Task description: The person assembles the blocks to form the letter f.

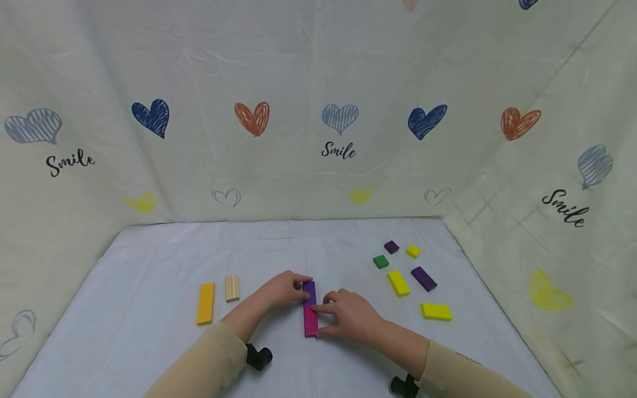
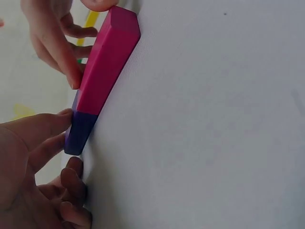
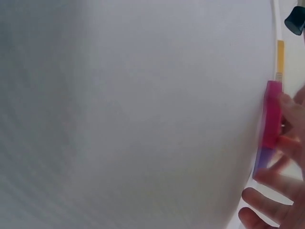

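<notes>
A magenta block (image 1: 311, 322) and a purple block (image 1: 309, 293) lie end to end on the white cloth, in a line pointing away from me. My left hand (image 1: 285, 288) holds the purple one, its thumb at the left side and index finger at the far end. From the right, my right hand (image 1: 352, 316) holds the magenta block, with the thumb by its near corner and the index finger close to the joint. In the left wrist view the magenta block (image 2: 110, 62) meets the purple block (image 2: 81, 131) flush.
Left of the hands lie an orange block (image 1: 205, 304) and a small bundle of pale wooden sticks (image 1: 231, 288). On the right are several yellow, purple and green blocks, among them a yellow block (image 1: 436, 312), a dark purple block (image 1: 423, 278) and a green block (image 1: 380, 261).
</notes>
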Demonstrator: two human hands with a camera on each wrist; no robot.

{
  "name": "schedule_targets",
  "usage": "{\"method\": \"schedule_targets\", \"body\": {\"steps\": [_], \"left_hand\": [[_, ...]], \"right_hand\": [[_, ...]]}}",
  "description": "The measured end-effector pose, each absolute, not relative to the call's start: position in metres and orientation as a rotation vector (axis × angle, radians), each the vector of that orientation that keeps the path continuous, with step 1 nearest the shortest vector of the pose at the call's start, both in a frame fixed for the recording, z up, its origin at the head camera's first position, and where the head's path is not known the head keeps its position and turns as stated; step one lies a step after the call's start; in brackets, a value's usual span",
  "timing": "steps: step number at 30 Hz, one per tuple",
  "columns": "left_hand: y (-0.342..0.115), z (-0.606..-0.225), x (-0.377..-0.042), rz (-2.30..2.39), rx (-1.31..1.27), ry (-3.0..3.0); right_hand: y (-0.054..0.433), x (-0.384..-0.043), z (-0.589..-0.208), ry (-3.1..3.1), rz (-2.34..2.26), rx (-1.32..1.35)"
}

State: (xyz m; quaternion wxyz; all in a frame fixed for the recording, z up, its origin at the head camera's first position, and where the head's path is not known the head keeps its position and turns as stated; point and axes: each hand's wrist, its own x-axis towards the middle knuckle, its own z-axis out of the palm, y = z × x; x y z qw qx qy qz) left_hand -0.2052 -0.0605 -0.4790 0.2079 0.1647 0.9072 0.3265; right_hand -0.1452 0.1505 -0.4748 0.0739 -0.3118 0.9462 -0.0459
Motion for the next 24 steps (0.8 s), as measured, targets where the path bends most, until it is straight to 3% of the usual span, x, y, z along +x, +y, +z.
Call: {"method": "schedule_targets", "body": {"steps": [24], "left_hand": [[-0.073,-0.477,-0.178,0.882,0.443,2.563]], "right_hand": [[0.150,-0.174,-0.477,2.892,-0.209,-0.717]]}}
